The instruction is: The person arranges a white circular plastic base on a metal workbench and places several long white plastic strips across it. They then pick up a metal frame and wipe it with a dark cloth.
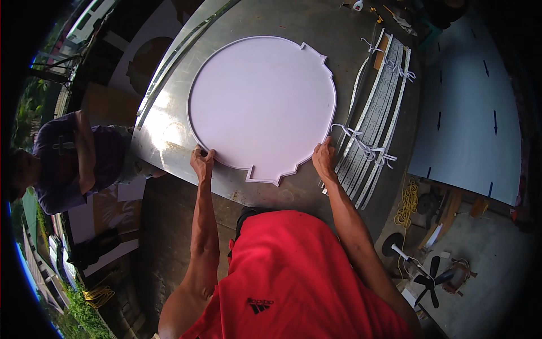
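Note:
A large, pale pinkish-white round panel (262, 104) with a raised rim lies on a grey metal-topped table (248, 22). Stepped notches break its outline at the upper right and along the near edge. My left hand (202, 162) grips the rim at the near left, thumb and fingers pinched on it. At the near right, my right hand (323, 161) has its fingers curled on the rim. Just right of that hand lies a bundle of long white perforated strips (375, 113), tied with white cord.
A person (68, 158) with folded arms stands left of the table. To the right is a large pale blue sheet (468, 113) with dark marks. Coiled yellow cord (406, 203) and a fan (432, 279) are at the lower right. Small tools lie at the table's far right.

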{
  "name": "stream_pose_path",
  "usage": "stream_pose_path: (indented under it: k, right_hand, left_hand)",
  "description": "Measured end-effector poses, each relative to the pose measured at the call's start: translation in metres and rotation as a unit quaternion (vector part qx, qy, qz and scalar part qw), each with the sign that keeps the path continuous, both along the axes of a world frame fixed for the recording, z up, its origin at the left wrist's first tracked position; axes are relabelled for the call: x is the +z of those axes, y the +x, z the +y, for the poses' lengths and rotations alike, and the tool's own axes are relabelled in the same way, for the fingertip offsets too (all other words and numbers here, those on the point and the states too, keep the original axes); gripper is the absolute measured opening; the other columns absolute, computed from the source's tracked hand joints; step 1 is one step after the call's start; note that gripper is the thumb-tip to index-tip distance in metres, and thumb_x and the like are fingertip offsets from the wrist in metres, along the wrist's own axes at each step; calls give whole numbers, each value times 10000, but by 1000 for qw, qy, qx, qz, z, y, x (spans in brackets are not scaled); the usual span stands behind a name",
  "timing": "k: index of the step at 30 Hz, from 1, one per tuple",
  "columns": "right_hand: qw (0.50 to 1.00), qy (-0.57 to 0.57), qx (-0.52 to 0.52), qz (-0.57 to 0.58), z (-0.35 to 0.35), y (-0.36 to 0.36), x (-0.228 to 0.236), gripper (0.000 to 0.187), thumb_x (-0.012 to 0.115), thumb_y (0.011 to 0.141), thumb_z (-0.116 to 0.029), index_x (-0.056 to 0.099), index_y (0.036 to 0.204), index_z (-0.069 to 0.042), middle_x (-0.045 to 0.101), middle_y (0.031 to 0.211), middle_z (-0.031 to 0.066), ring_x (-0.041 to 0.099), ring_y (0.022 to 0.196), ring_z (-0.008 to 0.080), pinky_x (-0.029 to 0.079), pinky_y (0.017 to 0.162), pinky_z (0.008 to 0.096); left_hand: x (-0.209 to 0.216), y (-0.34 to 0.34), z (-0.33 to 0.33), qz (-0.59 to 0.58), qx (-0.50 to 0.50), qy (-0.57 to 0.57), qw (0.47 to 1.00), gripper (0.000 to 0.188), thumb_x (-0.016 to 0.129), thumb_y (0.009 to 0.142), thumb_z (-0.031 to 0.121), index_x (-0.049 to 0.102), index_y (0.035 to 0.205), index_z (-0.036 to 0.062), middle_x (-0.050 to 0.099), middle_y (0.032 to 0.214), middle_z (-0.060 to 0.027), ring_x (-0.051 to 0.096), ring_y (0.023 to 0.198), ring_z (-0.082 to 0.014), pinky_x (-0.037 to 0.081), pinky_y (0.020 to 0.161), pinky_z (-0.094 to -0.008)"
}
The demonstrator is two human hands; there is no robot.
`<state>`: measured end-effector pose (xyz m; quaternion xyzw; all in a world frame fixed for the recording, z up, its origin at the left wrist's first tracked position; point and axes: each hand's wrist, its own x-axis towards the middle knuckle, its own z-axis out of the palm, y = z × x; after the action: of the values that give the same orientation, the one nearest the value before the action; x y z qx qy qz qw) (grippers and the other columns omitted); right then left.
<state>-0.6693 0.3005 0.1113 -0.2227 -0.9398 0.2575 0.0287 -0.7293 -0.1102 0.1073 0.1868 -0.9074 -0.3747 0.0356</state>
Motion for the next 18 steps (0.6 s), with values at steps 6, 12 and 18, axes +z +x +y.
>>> stream_pose_path:
  k: [6, 12, 18]
  right_hand:
    - [998, 24, -3, 52, 0, -5, -9, 375, 534, 859, -70, 465, 1149, 157, 589, 607, 257, 630, 582, 438, 488, 495, 469]
    - [998, -5, -30, 49, 12, 2, 1, 177, 544, 848, -82, 463, 956, 33, 591, 607, 252, 618, 604, 466, 486, 518, 519]
    - [999, -15, -16, 36, 7, 5, 18, 229, 546, 869, -131, 461, 1016, 23, 590, 613, 251, 617, 600, 466, 474, 498, 521]
  left_hand:
    - [-7, 4, -4, 52, 24, 53, 997, 678, 768, 727, 216, 548, 1287, -96, 641, 989, -131, 599, 842, -200, 494, 760, -313]
    - [9, 4, 19, 33, 17, 62, 997, 669, 753, 728, 215, 551, 1295, -77, 628, 913, -107, 587, 811, -197, 493, 742, -318]
    - [-5, 12, 9, 66, 11, 47, 997, 676, 769, 757, 252, 543, 1305, -71, 615, 974, -117, 579, 867, -200, 483, 784, -316]
